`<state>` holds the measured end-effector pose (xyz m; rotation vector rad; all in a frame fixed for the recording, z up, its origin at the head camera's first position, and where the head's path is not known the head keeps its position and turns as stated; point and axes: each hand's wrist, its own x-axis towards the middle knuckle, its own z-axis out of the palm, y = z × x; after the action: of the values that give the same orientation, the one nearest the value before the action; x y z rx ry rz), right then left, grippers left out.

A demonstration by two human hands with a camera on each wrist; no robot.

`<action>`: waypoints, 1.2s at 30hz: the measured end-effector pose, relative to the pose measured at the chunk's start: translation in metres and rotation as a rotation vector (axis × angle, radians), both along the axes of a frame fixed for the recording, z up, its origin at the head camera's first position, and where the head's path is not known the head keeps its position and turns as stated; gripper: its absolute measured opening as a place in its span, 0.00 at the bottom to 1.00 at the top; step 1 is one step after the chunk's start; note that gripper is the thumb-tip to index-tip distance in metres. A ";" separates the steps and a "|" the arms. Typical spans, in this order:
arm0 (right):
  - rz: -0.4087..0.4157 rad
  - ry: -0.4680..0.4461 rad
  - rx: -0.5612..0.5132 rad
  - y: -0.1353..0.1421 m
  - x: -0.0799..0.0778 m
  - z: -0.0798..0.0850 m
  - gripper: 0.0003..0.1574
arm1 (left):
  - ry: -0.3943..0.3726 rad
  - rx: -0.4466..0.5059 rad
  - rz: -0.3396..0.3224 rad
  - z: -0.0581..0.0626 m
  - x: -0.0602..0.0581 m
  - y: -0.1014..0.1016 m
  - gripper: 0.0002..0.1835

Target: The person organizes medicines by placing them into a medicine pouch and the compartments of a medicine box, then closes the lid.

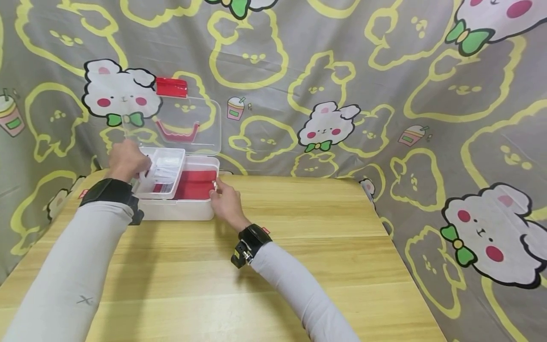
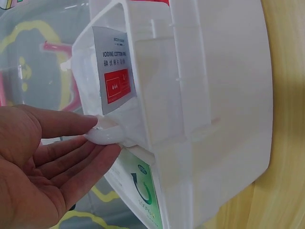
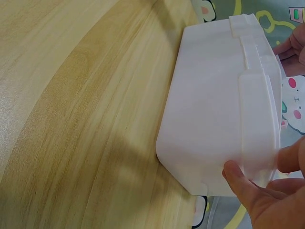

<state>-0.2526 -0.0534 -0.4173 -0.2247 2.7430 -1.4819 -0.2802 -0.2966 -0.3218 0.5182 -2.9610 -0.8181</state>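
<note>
A white plastic storage box (image 1: 179, 211) stands at the back left of the table with its clear lid (image 1: 207, 126) raised. Inside it a white divided tray (image 1: 179, 175) sits at the left, and red material (image 1: 198, 183) shows at the right. My left hand (image 1: 127, 159) pinches the tray's curved white handle (image 2: 106, 135) between thumb and fingers. Beside that handle are an iodine cotton packet (image 2: 116, 71) and a green and white pack (image 2: 143, 191). With my right hand (image 1: 228, 202) I grip the box's right end, thumb against its front wall.
The wooden table (image 1: 299, 237) runs forward and to the right of the box. A grey patterned curtain (image 1: 273, 71) hangs behind it, close to the raised lid with its red latch (image 1: 171, 87).
</note>
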 end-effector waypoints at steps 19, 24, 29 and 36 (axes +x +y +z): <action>-0.016 -0.016 0.019 -0.003 0.001 -0.002 0.31 | -0.055 0.017 0.008 -0.003 0.002 0.001 0.16; -0.011 0.032 0.044 -0.002 0.001 -0.002 0.31 | -0.068 0.003 0.018 -0.006 0.000 0.002 0.16; -0.008 0.038 0.042 -0.002 0.000 -0.002 0.31 | -0.056 -0.033 0.002 -0.009 -0.003 0.001 0.15; -0.013 0.014 0.031 0.001 0.000 -0.001 0.31 | -0.038 -0.095 -0.016 -0.012 -0.005 0.003 0.14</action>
<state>-0.2531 -0.0527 -0.4186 -0.2177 2.7823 -1.4447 -0.2853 -0.2933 -0.3339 0.5107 -3.0240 -0.6717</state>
